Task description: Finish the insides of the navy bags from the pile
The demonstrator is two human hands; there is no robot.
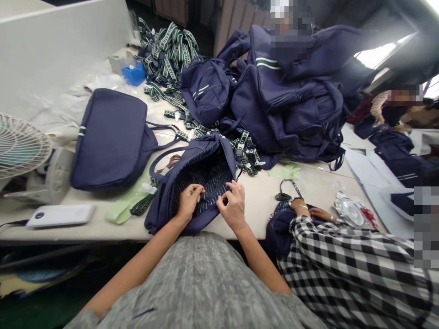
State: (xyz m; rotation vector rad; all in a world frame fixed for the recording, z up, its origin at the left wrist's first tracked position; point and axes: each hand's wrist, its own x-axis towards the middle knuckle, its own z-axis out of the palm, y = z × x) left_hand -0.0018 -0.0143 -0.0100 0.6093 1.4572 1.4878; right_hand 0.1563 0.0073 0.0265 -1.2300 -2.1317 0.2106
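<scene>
A navy blue bag [161, 208] lies in front of me on the table's near edge, its mouth open toward me. Inside shows a dark lining [197, 176] printed with small white marks. At the left of the opening, my left hand [189, 200] is closed, thumb and fingertips pressed together over the lining. My right hand [233, 205] pinches with thumb and index finger by the right rim, its other fingers curled loosely. What either pinch holds is too small to make out. One carry handle [168, 155] arches from the bag's far left side.
A finished-looking navy bag [109, 141] stands left, near a white fan [20, 146] and a white power bank [61, 215]. Behind are piled navy bags [274, 91] and green-white straps [168, 50]. At right, a co-worker's checked sleeve [329, 246] reaches over another bag [281, 228].
</scene>
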